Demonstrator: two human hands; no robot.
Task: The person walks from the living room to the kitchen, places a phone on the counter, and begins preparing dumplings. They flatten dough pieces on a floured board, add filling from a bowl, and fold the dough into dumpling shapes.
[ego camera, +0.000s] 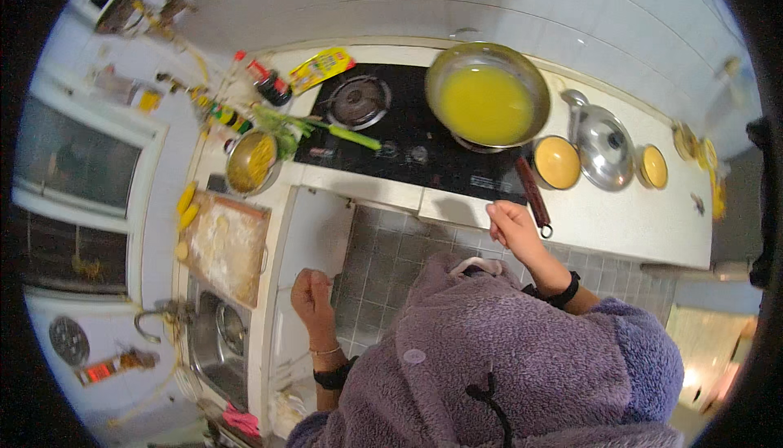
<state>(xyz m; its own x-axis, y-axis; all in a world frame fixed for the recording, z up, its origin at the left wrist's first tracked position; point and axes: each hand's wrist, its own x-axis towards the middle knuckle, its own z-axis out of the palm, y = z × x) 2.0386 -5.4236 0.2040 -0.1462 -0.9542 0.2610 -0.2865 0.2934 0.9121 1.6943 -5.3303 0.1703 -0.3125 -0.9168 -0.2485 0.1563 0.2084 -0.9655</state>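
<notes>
My right hand (512,232), fingers curled, hangs at the counter's front edge beside the dark handle (533,193) of a steel wok (488,94); whether it holds anything cannot be told. Yellow liquid fills part of the wok, which stands on the right burner of a black glass hob (416,170). My left hand (313,301), loosely curled, hangs in front of the left counter near a cabinet door (315,234), touching nothing visible. A floured board (225,246) lies on that counter. Beyond it, a metal bowl (251,163) holds yellow food next to green stalks (352,136).
Right of the wok are a yellow-lined bowl (556,162), a ladle (575,100), a steel lid (605,148) and a smaller bowl (654,167). Bottles (272,86) and a yellow packet (321,70) stand or lie near the corner. A sink (220,332) is at the lower left.
</notes>
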